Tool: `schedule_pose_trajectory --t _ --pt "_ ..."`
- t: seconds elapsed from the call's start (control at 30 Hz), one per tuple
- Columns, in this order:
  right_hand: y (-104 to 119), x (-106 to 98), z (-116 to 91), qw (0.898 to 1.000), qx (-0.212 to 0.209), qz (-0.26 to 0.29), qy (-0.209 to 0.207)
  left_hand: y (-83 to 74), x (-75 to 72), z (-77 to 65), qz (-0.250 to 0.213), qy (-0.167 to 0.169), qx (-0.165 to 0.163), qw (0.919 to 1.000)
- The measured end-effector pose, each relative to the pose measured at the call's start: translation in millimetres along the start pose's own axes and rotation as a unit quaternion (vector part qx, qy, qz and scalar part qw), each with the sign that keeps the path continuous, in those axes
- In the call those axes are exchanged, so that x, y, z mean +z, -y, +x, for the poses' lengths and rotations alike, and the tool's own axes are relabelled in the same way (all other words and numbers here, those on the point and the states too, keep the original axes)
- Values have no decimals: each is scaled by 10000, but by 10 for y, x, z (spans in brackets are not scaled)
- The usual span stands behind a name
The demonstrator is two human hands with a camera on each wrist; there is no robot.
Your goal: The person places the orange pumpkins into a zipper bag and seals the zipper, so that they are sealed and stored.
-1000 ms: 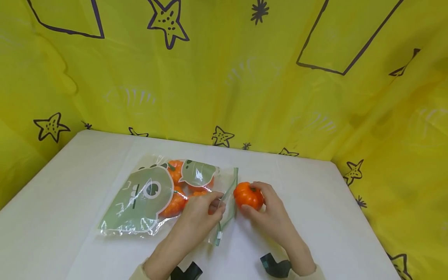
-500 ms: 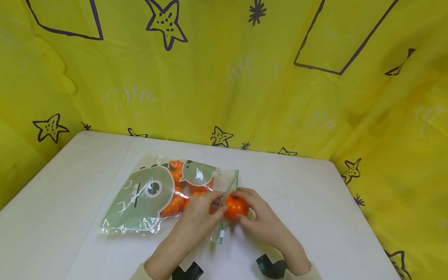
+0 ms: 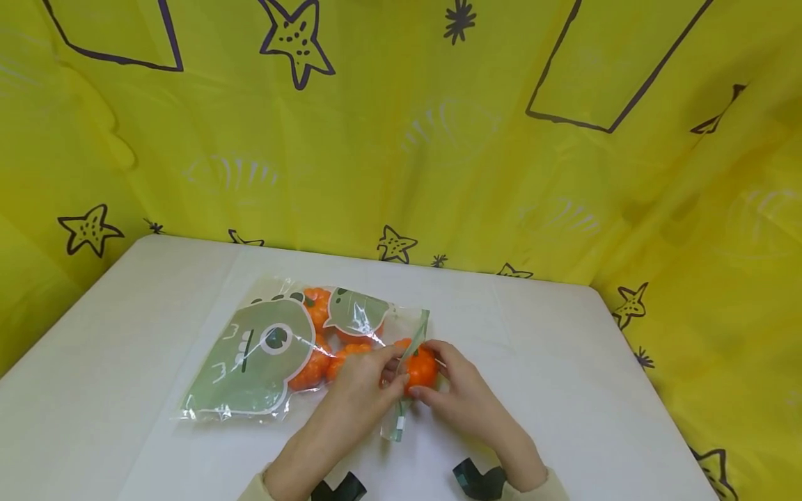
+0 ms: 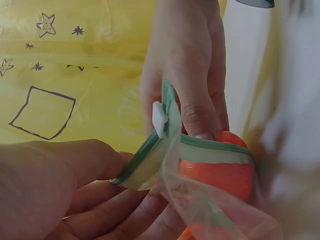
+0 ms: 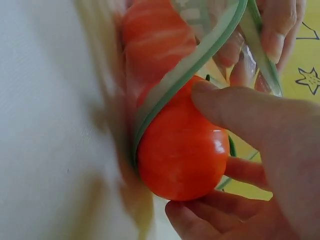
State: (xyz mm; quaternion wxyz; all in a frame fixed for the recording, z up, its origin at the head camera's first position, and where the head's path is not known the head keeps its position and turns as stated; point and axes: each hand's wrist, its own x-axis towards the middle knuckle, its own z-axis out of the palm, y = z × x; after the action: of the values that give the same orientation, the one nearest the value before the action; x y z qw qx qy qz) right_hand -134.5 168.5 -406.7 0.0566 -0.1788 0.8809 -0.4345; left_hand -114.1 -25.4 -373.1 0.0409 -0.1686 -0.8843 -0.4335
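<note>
A clear zip bag (image 3: 250, 369) printed with a green dinosaur lies on the table with several toy pumpkins (image 3: 310, 369) inside. My left hand (image 3: 360, 390) pinches one green edge of its mouth, seen close in the left wrist view beside the white zip slider (image 4: 159, 119). My right hand (image 3: 466, 393) grips one more orange pumpkin (image 5: 182, 150) by thumb and fingers. That pumpkin sits partly within the held-apart mouth, the green zip strip (image 5: 170, 100) running across it. Another pumpkin (image 5: 157, 40) shows through the plastic just behind it.
The white table (image 3: 532, 348) extends around the bag on all sides. A yellow curtain (image 3: 376, 139) with drawn starfish hangs behind it and along both sides. Dark wrist mounts (image 3: 479, 480) sit below the forearms, near the front of the head view.
My right hand has moved left, carrying the pumpkin from beside the bag into its mouth. My left hand keeps its pinch on the edge, shifting only slightly.
</note>
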Motion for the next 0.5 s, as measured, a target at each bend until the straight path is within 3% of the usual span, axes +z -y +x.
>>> schedule_pose_trajectory --t 0.27,0.5 --pt "-40 -37 -48 9984 -323 120 453 -17 14 -13 -7 -47 -106 9999" --pt "-45 41 -8 9940 -1057 183 197 -17 47 -23 193 -130 194 9995"
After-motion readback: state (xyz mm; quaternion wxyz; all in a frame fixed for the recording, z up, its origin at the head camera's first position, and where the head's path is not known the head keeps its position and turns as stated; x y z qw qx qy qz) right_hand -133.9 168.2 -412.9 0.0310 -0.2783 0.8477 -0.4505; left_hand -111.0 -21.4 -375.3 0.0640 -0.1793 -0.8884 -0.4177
